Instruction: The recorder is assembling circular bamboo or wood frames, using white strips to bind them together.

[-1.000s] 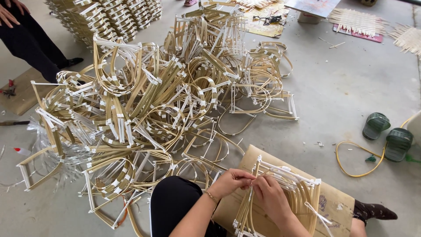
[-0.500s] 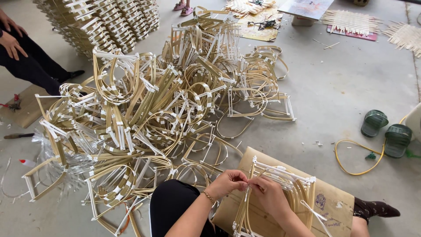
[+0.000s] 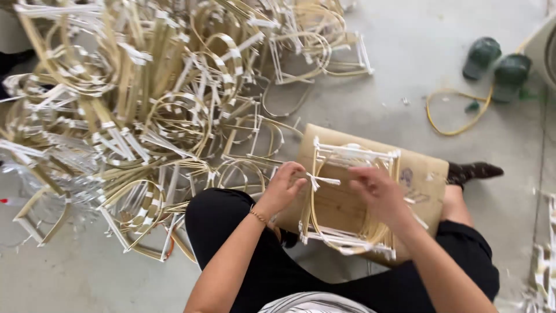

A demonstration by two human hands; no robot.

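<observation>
A small frame of pale bamboo strips bound with white tape (image 3: 347, 200) lies on a cardboard sheet (image 3: 425, 168) across my lap. My left hand (image 3: 284, 188) pinches a white tape knot on the frame's left side. Spread over the frame's middle, my right hand (image 3: 379, 191) grips its strips with curled fingers. I sit on the floor in black trousers, and a thin bracelet circles my left wrist.
A big heap of similar bamboo frames and hoops (image 3: 145, 110) fills the floor at left and ahead. Two dark green slippers (image 3: 495, 61) and a loop of yellow cord (image 3: 454, 113) lie at right. My socked foot (image 3: 475, 171) sticks out past the cardboard.
The view has tilted down and closer, so the far stacks and the other person left the frame. My hands have spread slightly apart on the frame.
</observation>
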